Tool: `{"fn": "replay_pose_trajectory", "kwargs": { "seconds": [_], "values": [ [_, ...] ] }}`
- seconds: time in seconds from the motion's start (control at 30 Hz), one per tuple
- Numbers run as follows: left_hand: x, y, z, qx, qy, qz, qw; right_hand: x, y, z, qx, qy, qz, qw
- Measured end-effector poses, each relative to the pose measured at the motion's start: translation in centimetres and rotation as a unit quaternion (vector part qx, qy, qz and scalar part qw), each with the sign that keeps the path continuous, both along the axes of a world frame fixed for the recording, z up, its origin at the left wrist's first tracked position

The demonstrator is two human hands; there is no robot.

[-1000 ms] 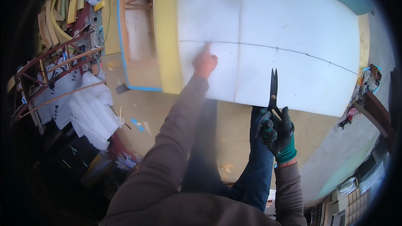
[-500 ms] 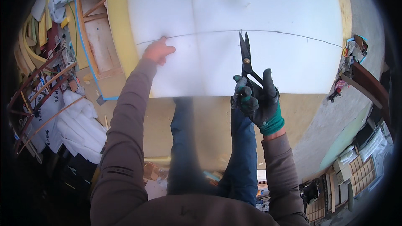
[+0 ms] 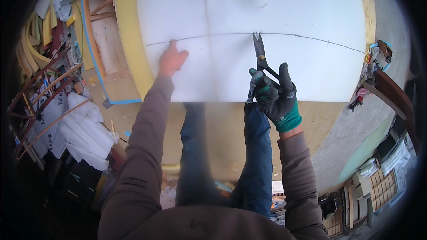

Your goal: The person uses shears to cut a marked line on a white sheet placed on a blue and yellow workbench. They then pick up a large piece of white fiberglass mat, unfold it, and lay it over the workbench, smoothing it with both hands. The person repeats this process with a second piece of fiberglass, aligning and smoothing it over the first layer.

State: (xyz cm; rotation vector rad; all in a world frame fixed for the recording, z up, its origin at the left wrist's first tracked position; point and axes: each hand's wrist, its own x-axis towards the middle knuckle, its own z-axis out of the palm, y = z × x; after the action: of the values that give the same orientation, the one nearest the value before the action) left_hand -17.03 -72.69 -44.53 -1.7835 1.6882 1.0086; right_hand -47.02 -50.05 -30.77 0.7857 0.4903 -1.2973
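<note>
A large white foam sheet [image 3: 284, 71] lies before me, crossed by a dark curved line [image 3: 213, 34]. My bare left hand [image 3: 172, 60] rests on its left part, index fingertip touching the line and thumb spread; the other fingers are partly hidden. My right hand [image 3: 280, 100], in a black and green glove, grips dark-handled scissors [image 3: 261, 55]. Their blades are slightly parted and point away from me, the tips at a short mark on the line.
Yellow foam [image 3: 129, 31] shows along the sheet's left side, beside a wooden frame [image 3: 95, 40] with blue edging. Wood strips and white bundled material [image 3: 84, 129] are piled at left. A small box of tools [image 3: 380, 55] sits past the right edge. Wooden trays [image 3: 383, 184] stand lower right.
My left hand has turned so its index finger points straighter along the sheet, and its forearm has shifted right. The scissors have moved slightly left, their tips still by the line.
</note>
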Motion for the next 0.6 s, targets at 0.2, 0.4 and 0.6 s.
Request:
{"fn": "replay_pose_trajectory", "kwargs": {
  "seconds": [0.2,0.4,0.6],
  "values": [
    [-4.5,6.8,2.5,-0.059,0.188,0.086,0.977,-2.1,-2.3,-0.5,-0.009,0.025,0.026,0.999],
    [-18.3,9.0,4.2,0.358,0.42,0.414,0.723,-2.7,-4.5,-1.8,-0.001,-0.08,-0.048,0.996],
    [-20.7,8.3,1.3,0.415,0.446,0.433,0.664,-4.1,-5.4,-5.1,0.031,-0.093,-0.056,0.994]
  ]
}}
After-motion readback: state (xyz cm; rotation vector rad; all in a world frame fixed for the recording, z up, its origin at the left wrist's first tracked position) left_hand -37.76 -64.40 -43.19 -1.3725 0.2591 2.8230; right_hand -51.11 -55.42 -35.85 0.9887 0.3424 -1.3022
